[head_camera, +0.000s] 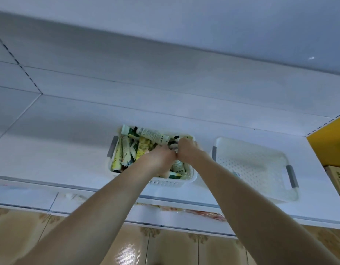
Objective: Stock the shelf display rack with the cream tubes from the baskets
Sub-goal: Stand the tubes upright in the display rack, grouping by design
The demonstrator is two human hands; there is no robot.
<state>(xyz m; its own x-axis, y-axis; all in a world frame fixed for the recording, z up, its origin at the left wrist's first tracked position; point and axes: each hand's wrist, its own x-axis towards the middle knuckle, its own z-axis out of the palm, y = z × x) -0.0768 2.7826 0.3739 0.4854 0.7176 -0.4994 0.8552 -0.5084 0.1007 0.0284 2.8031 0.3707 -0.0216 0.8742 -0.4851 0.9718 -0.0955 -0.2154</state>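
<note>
Fingers (168,150) of left hand (159,156) and right hand (187,148), grip hidden, reach among cream tubes (152,135) in basket (173,183).

Perforated white plastic basket (260,165); glossy floor tiles (127,249).

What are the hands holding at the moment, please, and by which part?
The left hand and right hand appear to grip cream tubes near their black caps.

The one wide-angle camera sat on the person's head; it faced forward and down, near the white shelf (60,146) and basket (165,183).
</note>
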